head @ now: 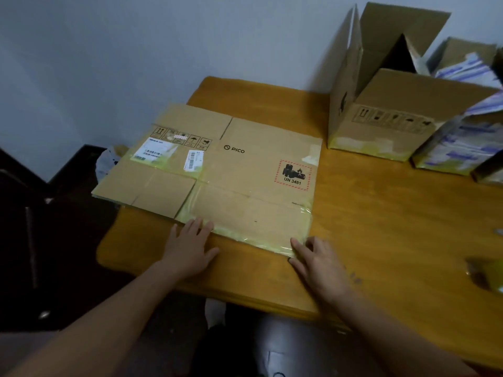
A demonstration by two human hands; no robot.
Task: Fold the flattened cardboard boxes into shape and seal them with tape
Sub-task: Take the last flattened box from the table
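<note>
flattened box (217,170) lies at table (381,227) left edge | left hand (187,248), right hand (318,265) both released, fingertips on its near edge | open box (386,123) upright, far right, well apart

Orange-brown wooden table (381,227), rounded corners, pushed against a pale grey wall (136,50). Off its left edge there's 1 crumpled white plastic bag (107,161), sitting lower than the tabletop. Further left is dark furniture (68,227) with 1 upright metal tube (31,240). At far right on the table is a bundle of blue-and-white packets (457,148), blurred, print unreadable.
</note>
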